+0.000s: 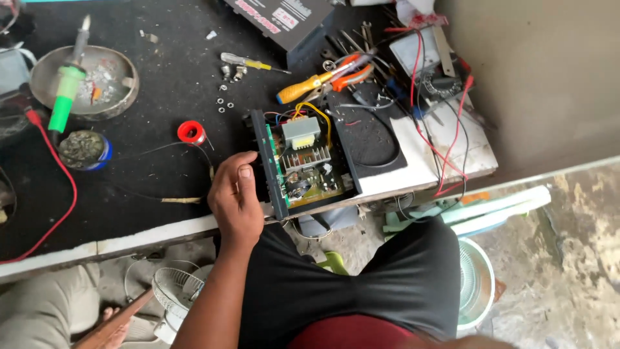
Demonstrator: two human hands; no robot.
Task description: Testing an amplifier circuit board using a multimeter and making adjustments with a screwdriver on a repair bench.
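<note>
- At the near edge of the black-topped workbench (148,129) lies an opened amplifier chassis (303,161), its long axis running from near the person outward, tilted a little left at the far end; its black front panel (270,165) stands on edge along the left side
- Inside it a green circuit board (316,184) faces up, with a finned heat sink (309,157) and a grey transformer (301,131) toward the far end
- The left hand (234,197) rests against the front panel, thumb up along it and fingers curled around the outer face; how tightly it holds I cannot tell
- The right hand is out of sight
- Just right of the chassis lies a black cover plate (371,132), with red test leads (445,148) trailing over a white board
- Beyond it lie an orange-handled screwdriver (303,87) and pliers (352,74)
- Left of the hand sit a red solder spool (191,132), a round tin (84,150) and a green-handled soldering iron (68,90) across a metal dish (123,84)
</note>
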